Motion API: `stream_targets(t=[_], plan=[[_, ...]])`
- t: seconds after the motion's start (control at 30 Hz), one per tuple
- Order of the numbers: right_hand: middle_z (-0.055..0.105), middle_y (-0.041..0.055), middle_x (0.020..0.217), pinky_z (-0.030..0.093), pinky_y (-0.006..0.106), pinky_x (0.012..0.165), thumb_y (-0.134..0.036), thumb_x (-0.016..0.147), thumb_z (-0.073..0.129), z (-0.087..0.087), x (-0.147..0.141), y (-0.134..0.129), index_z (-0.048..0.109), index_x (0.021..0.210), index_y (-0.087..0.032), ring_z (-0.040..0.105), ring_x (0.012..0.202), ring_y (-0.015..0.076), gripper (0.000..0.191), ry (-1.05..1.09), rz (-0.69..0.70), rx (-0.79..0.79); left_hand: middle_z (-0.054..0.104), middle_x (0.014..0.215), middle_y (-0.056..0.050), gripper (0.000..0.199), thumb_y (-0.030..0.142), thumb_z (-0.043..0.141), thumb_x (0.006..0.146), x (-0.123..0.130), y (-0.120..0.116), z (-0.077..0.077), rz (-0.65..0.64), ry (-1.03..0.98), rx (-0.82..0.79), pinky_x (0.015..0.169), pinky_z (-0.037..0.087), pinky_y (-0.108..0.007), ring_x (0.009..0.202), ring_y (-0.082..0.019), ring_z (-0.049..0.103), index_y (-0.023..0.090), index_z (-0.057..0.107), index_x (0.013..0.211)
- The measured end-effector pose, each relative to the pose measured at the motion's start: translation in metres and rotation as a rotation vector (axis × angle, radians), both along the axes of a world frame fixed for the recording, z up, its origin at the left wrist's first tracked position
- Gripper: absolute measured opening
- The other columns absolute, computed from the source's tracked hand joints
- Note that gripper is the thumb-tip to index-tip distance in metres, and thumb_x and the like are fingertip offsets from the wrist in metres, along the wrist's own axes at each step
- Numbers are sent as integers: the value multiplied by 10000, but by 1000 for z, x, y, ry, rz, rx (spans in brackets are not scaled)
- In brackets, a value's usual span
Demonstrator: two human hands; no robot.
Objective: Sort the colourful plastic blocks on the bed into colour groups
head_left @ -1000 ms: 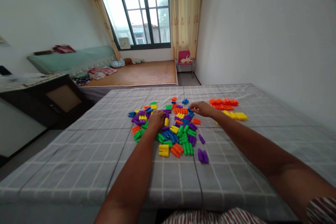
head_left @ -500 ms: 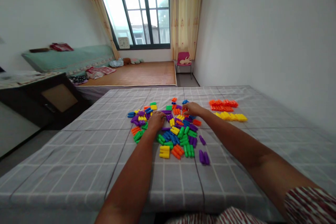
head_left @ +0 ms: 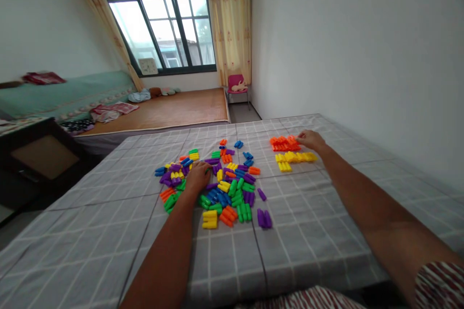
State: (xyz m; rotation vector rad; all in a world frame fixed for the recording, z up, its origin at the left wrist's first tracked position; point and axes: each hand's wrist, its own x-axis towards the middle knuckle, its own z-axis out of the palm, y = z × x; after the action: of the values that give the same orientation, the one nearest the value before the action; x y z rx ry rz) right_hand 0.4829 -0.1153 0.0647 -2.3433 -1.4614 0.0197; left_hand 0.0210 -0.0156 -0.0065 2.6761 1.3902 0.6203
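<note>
My right hand (head_left: 311,140) is at the right end of a row of orange plastic building blocks (head_left: 284,143). Its fingers pinch an orange block at that end, partly covered by the fingertips. Just in front lies a group of yellow blocks (head_left: 295,157). My left hand (head_left: 198,176) rests with curled fingers among a loose pile of mixed blocks. A bit of green shows by its fingertips; what they hold, if anything, is hidden. Around it lie blue blocks (head_left: 219,197), green blocks (head_left: 237,198), and purple blocks (head_left: 169,179).
A grey checked cloth (head_left: 308,231) covers the table. Two purple blocks (head_left: 264,218) lie near its front, and a single purple piece (head_left: 261,194) lies behind them. Beyond are a low bed (head_left: 181,106), a pink chair (head_left: 235,82) and a dark cabinet (head_left: 32,154). A white wall stands right.
My right hand has moved from the pile's far side rightward to the orange row. My left hand stays at the pile. The view has turned to the right, and more yellow blocks show.
</note>
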Motion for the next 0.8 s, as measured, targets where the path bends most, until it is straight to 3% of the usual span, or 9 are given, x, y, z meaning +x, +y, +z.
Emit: stream_targets(t=[0.2, 0.33, 0.43, 0.53, 0.67, 0.8], plan=[[666, 70, 712, 391, 259, 607, -396, 821, 595, -14, 2, -1, 685, 827, -171, 596, 695, 167, 242, -27, -54, -57, 684, 1072, -89, 295, 229, 482, 842, -1, -1, 0, -8, 3, -3, 1018, 412, -412, 1098, -255, 545, 197, 712, 1024], [658, 61, 713, 381, 259, 607, -469, 854, 547, -15, 3, 6, 665, 840, -184, 597, 674, 164, 309, -113, -55, -125, 687, 1055, -89, 289, 231, 489, 841, -2, -1, -2, -10, 1, 9, 1017, 413, -403, 1094, -252, 542, 195, 715, 1018], [690, 82, 796, 383, 266, 620, -446, 900, 481, -11, -13, 18, 663, 899, -185, 615, 714, 176, 318, -208, 29, -122, 684, 1057, -85, 283, 225, 494, 838, -2, -1, -4, 5, -3, 12, 1011, 419, -390, 1109, -244, 536, 208, 716, 1013], [717, 74, 910, 391, 260, 648, -397, 909, 487, -10, -58, 33, 671, 958, -206, 630, 789, 179, 270, -228, 311, -61, 682, 1059, -84, 281, 215, 504, 831, 0, -3, -4, 26, -2, 3, 1012, 418, -380, 1129, -241, 523, 206, 717, 1015], [724, 44, 962, 420, 236, 713, -293, 893, 522, -19, -144, 58, 684, 984, -210, 640, 830, 159, 204, -135, 698, 3, 679, 1066, -80, 281, 214, 507, 835, 1, -8, 1, 43, -8, -21, 1010, 419, -375, 1141, -243, 509, 208, 720, 1018], [701, 69, 1080, 425, 243, 804, -227, 885, 526, -32, -212, 88, 678, 1084, -188, 631, 953, 176, 253, -149, 867, 3, 674, 1077, -80, 284, 219, 502, 844, 0, -13, 6, 43, -14, -37, 998, 425, -376, 1126, -243, 515, 207, 721, 1025]])
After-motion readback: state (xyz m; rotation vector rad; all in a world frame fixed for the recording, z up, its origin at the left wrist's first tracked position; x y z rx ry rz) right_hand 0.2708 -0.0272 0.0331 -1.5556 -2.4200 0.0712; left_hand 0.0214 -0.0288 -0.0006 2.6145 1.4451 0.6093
